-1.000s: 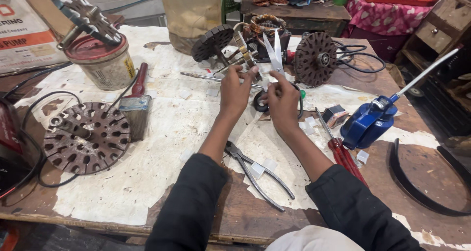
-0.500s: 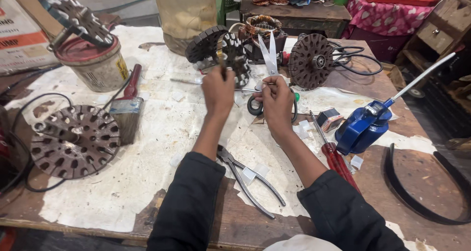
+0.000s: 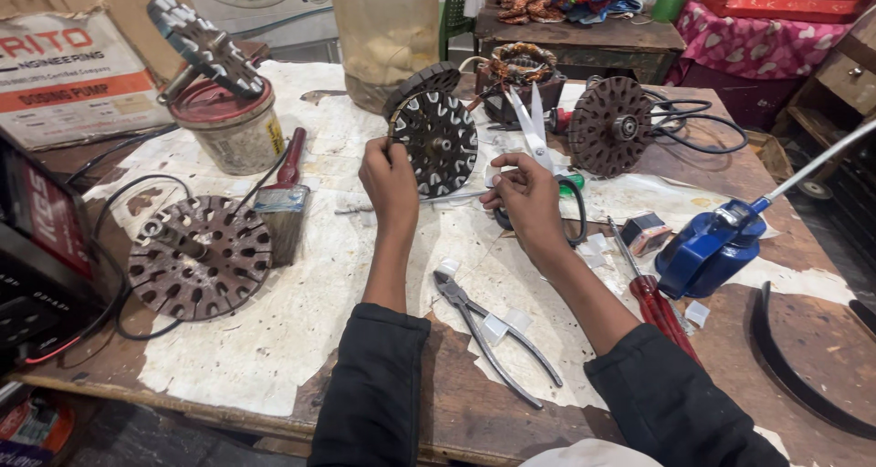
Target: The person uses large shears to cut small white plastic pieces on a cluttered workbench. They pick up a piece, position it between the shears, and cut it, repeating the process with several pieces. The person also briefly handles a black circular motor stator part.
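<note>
My left hand (image 3: pixel 389 180) grips the left rim of a dark slotted motor stator disc (image 3: pixel 436 138) and holds it upright on the table. My right hand (image 3: pixel 526 198) is closed on a pair of scissors (image 3: pixel 530 129) whose open blades point up, just to the right of the disc. A thin wire (image 3: pixel 456 198) runs across the table between the two hands. Both forearms wear black sleeves. Behind the disc stands a copper-wound stator (image 3: pixel 520 70).
Another slotted disc (image 3: pixel 610 125) leans at the back right with black cables. A third disc (image 3: pixel 199 257) lies flat at the left beside a paint brush (image 3: pixel 284 198) and a tin (image 3: pixel 230 129). Pliers (image 3: pixel 493 335), red screwdrivers (image 3: pixel 655 298), a blue oil can (image 3: pixel 707 252) lie near.
My left hand has stood the slotted disc upright and nearer to me. My right hand has raised the scissors beside it. The view has shifted slightly to the right.
</note>
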Motion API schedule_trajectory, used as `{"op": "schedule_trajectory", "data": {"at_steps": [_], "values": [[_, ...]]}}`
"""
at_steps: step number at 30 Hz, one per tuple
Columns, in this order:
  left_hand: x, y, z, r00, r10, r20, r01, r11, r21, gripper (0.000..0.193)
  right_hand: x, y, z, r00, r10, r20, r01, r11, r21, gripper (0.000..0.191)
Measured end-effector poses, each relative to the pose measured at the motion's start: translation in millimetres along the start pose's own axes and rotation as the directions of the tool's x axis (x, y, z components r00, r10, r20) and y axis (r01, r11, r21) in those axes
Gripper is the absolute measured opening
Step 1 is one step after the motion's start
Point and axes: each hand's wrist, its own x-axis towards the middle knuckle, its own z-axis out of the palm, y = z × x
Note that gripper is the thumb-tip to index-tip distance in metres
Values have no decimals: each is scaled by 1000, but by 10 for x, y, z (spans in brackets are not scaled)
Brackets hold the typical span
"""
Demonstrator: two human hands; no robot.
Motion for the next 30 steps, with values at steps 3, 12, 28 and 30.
{"op": "schedule_trajectory", "data": {"at_steps": [3, 12, 28, 30], "values": [[73, 13, -63, 975, -211, -65, 205, 975, -90, 23, 5, -43, 16, 997, -12, 70, 15, 999, -32, 30], [77, 37, 88, 930, -343, 134, 367, 831, -417, 31, 118, -361, 118, 952, -266, 151, 301, 899, -318, 34], [-51, -89, 233, 890, -241, 387, 410, 796, -446, 30, 102, -401, 4, 902, -416, 112, 420, 790, -447, 25], [-61, -19, 214, 877, -241, 415, 429, 783, -451, 29, 109, -407, 3, 896, -427, 123, 433, 779, -453, 23]]}}
